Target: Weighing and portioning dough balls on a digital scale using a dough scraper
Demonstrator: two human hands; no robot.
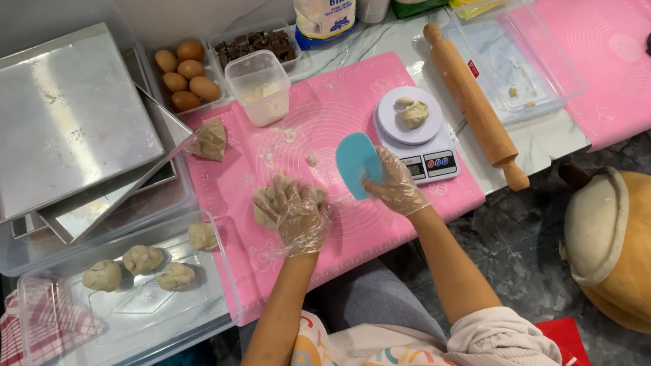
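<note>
My left hand (295, 213), in a clear plastic glove, presses on a lump of pale dough (266, 204) lying on the pink silicone mat (360, 227). Beside it my right hand (395, 185), also gloved, holds a light blue plastic scraper (357, 159) upright on the mat. Just right of the scraper stands a small white kitchen scale (424, 140) with a piece of dough (413, 112) on its round plate. Another dough lump (210, 139) lies at the mat's left edge.
A clear tray (131, 322) at the left holds several dough balls (140, 259). Stacked metal baking pans (57, 119), eggs (181, 72), chocolate pieces (256, 43), a clear tub (258, 84), a wooden rolling pin (476, 105) and a second pink mat (609, 52) surround the work area.
</note>
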